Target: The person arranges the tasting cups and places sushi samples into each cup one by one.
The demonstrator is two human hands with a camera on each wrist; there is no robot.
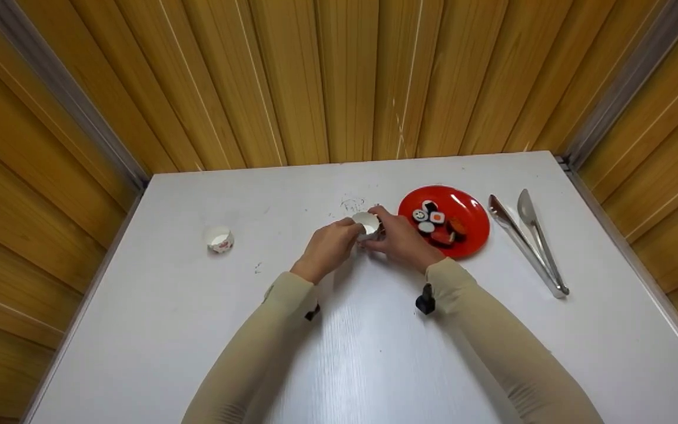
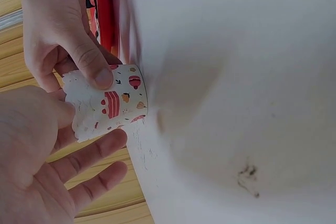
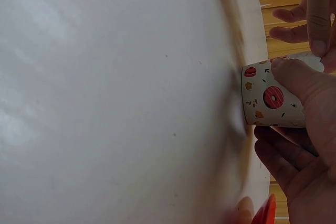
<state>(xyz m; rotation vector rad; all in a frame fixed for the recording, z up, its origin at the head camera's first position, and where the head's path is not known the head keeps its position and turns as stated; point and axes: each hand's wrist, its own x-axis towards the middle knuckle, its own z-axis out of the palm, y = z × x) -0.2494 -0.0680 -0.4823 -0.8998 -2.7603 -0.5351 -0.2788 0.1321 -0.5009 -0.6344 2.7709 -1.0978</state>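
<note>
A white paper baking cup [image 1: 367,220], printed with red cakes and donuts, stands between my two hands near the table's middle. My right hand [image 1: 402,237] grips its side wall, with the thumb on the near side and the fingers round the other. At the scalloped rim, my left hand [image 1: 328,244] pinches the paper between thumb and index finger. Its other fingers extend loosely beside the cup in the left wrist view. The printed wall [image 2: 123,95] shows there, close over the white table; a pink donut print [image 3: 273,97] faces the right wrist camera.
A second paper baking cup [image 1: 220,241] stands to the left. Right of my hands, a red plate [image 1: 475,227] carries several sushi pieces [image 1: 426,227]. Metal tongs [image 1: 542,244] lie spread beyond the plate. Wood-patterned panels [image 1: 345,82] border the table [image 1: 156,330].
</note>
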